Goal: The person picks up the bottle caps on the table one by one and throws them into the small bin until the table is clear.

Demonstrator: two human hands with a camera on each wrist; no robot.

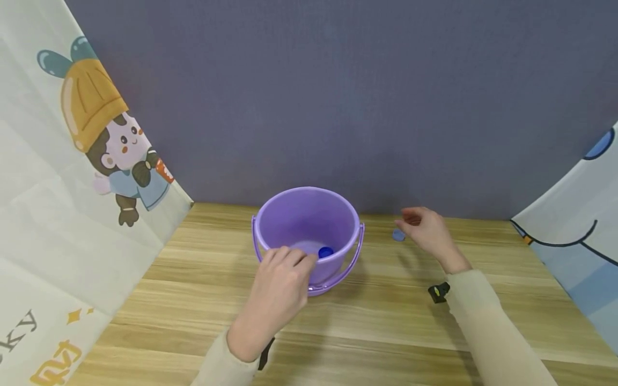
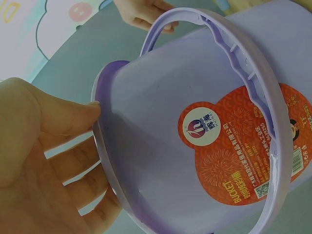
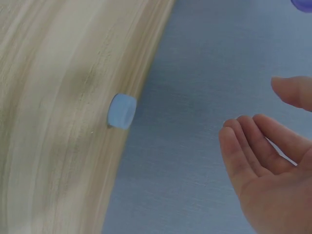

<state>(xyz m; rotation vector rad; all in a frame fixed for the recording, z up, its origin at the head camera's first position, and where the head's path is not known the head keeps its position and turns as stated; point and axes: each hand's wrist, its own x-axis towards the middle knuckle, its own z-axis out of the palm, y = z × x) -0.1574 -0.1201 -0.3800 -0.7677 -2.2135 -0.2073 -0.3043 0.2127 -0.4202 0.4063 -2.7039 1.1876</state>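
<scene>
A purple bucket (image 1: 309,214) stands upright on the wooden table, its handle hanging down at the front. My left hand (image 1: 281,279) holds the near rim; in the left wrist view the thumb (image 2: 78,117) presses the outside and the fingers go over the rim. Inside the bucket lies a dark blue round cap (image 1: 325,252). To the right of the bucket, a light blue bottle cap (image 1: 398,235) lies on the table. Just above it is my right hand (image 1: 427,231), empty; the right wrist view shows thumb and fingers apart, away from the cap (image 3: 122,111).
A dark grey-blue panel (image 1: 338,107) rises behind the wooden table (image 1: 193,289). White cloths with cartoon prints flank the left side (image 1: 43,177) and the right side (image 1: 596,214). A red label (image 2: 224,161) is stuck on the bucket's front.
</scene>
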